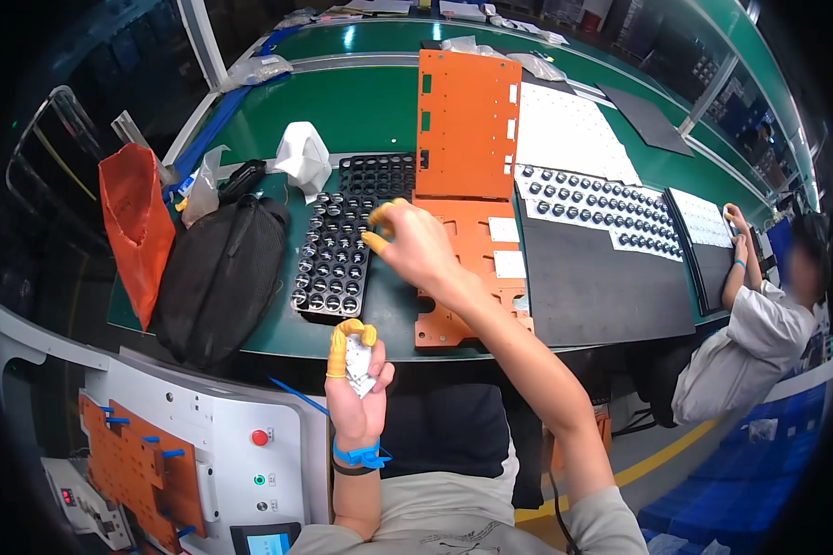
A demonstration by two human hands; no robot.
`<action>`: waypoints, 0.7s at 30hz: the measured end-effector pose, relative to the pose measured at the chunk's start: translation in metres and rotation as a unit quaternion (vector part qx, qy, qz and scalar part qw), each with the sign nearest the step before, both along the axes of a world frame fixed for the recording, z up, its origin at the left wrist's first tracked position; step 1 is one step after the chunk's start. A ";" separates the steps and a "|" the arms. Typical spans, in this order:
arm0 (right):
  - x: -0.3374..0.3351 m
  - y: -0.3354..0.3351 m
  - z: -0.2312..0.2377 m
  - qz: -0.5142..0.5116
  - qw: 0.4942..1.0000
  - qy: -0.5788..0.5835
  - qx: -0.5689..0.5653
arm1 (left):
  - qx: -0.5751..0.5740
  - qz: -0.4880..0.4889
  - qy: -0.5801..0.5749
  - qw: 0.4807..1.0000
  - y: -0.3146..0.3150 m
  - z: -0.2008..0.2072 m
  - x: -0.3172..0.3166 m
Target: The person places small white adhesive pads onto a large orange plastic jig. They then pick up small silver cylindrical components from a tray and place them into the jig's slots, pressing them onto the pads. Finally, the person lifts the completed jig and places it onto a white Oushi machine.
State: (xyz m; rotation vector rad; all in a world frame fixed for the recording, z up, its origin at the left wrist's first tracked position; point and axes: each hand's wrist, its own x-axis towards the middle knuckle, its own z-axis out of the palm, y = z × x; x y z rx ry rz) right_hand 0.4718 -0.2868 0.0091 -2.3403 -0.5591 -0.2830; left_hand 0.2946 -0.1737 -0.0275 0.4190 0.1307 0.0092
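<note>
My left hand [354,402] is closed around small white boards [360,368] with dark dots, held low in front of the table edge. Yellow finger cots cover some of its fingertips, and a blue band circles the wrist. Above the right side of a clear tray [323,314] reaches my right hand [416,245]. Its yellow-capped thumb and forefinger are apart, and I see nothing between them. Rows of round, shiny black lens-like parts [331,255] fill the tray. Close to the right hand lies an orange fixture plate [467,231] carrying white pieces [508,265], with its lid [466,125] raised behind.
A black bag [222,282] and an orange pouch [137,231] sit left of the tray. Behind it is a second dark tray [377,174]. White sheets with black round parts [602,208] lie on a black mat [602,287]. A co-worker [750,333] works at far right.
</note>
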 end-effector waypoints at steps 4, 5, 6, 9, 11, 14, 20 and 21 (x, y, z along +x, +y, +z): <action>0.035 0.034 -0.021 -0.015 0.998 -0.064 0.012 | -0.014 -0.003 0.011 1.000 0.003 0.008 0.000; 0.039 0.041 -0.018 -0.027 0.998 -0.059 -0.010 | -0.026 -0.010 0.010 1.000 0.005 0.010 0.001; 0.042 0.046 -0.016 -0.038 0.997 -0.054 -0.032 | -0.040 -0.019 0.010 0.999 0.007 0.010 0.002; 0.050 0.057 -0.013 -0.048 0.995 -0.056 -0.066 | -0.080 -0.052 0.008 0.995 0.012 0.007 0.004; 0.053 0.059 -0.011 -0.045 0.995 -0.052 -0.079 | -0.072 -0.053 0.005 0.996 0.012 0.007 0.006; 0.054 0.063 -0.007 -0.043 0.991 -0.058 -0.110 | -0.104 -0.066 -0.008 0.992 0.013 0.000 0.007; 0.011 0.041 0.035 -0.034 0.999 -0.011 0.042 | -0.016 -0.077 0.039 0.996 0.015 0.009 0.006; -0.003 0.031 0.045 -0.018 0.998 0.006 0.065 | 0.010 -0.075 0.035 0.997 0.013 0.009 0.007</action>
